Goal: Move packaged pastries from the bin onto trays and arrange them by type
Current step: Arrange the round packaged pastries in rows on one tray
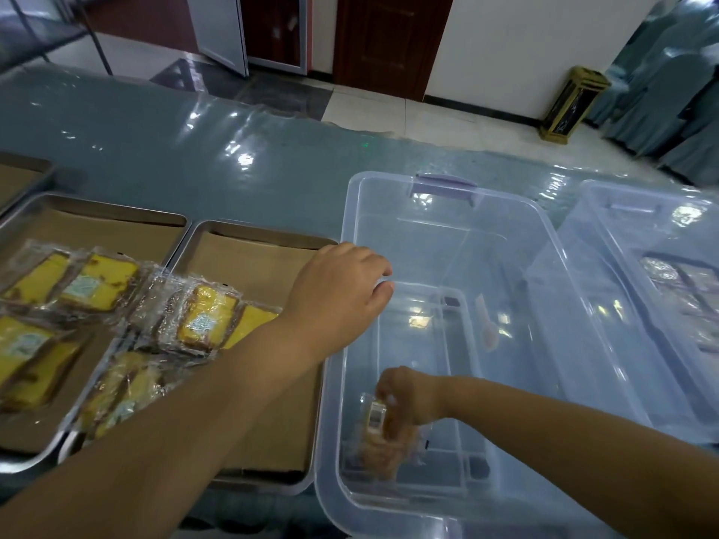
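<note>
Pinching from above, the right hand [408,394] has its fingers curled round the top of a brownish packaged pastry [383,441] with a white barcode label. The pastry sits on the floor of the clear plastic bin [544,243], near its near-left corner. The left hand [338,285] lies across the bin's left rim with loosely bent fingers; I cannot tell whether it actually grips the rim.

The wrapper looks slick and crinkly, so a good lift would take hold of the pastry itself through the film rather than a loose fold. It should come straight up to clear the tall wall before swinging left.

The right tray [264,262] has bare brown lining along its far and right edges. Wrapped yellow cake slices [206,317] overlap untidily across the seam with the left tray [97,227]. This darker pastry seems a different type, so it probably belongs on the bare stretch, well apart from the yellow ones.
</note>
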A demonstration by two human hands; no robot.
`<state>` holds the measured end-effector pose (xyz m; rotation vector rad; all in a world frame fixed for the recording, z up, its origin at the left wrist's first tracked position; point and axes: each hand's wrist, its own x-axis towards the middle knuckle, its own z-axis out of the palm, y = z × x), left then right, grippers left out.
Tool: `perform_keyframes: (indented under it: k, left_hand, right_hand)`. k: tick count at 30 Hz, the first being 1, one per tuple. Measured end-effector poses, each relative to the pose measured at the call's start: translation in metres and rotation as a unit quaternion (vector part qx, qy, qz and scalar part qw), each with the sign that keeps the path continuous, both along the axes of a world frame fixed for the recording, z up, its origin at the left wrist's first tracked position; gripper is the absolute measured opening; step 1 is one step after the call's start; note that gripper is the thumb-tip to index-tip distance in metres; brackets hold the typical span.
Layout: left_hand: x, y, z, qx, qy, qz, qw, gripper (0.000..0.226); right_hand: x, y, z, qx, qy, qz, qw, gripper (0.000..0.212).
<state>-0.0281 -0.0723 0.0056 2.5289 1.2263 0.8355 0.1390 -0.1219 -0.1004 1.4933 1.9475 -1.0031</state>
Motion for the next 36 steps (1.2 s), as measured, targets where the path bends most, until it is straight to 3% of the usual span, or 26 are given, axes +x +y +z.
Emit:
perform_keyframes:
  k: [2, 5, 10, 12, 14, 22, 26, 29, 36]
  left_hand:
    - [-0.006, -0.001, 0.002, 0.011, -0.012, 0.017, 1.0, 0.025]
    - [-0.023, 0.004, 0.006, 0.019, -0.03, 0.044, 0.998, 0.025]
    - [-0.067, 0.012, 0.021, 0.028, -0.053, 0.078, 0.995, 0.02]
    - [-0.09, 0.012, 0.028, 0.037, -0.069, 0.093, 0.993, 0.019]
    - [-0.119, 0.012, 0.035, 0.04, -0.079, 0.109, 0.99, 0.019]
    - [-0.307, 0.003, 0.031, 0.04, -0.031, 0.183, 0.982, 0.017]
    - [-0.433, -0.017, 0.01, -0.004, -0.029, 0.3, 0.954, 0.018]
    - [-0.516, -0.035, -0.003, -0.027, -0.014, 0.364, 0.931, 0.019]
    - [-0.637, -0.062, -0.021, -0.089, -0.016, 0.446, 0.89, 0.049]
  right_hand:
    - [0.009, 0.002, 0.018, 0.024, 0.047, -0.1, 0.994, 0.036]
    - [0.014, 0.006, 0.054, 0.169, 0.096, -0.217, 0.957, 0.039]
    - [-0.011, 0.032, 0.124, 0.441, 0.107, -0.338, 0.825, 0.044]
    - [-0.039, 0.043, 0.151, 0.501, 0.154, -0.349, 0.777, 0.04]
    - [-0.077, 0.052, 0.17, 0.52, 0.205, -0.334, 0.759, 0.037]
    - [-0.288, 0.081, 0.147, 0.429, 0.322, -0.226, 0.813, 0.037]
    - [-0.423, 0.088, 0.113, 0.318, 0.372, -0.206, 0.847, 0.037]
    - [-0.511, 0.083, 0.091, 0.285, 0.41, -0.173, 0.849, 0.032]
    - [-0.646, 0.073, 0.069, 0.223, 0.422, -0.076, 0.876, 0.035]
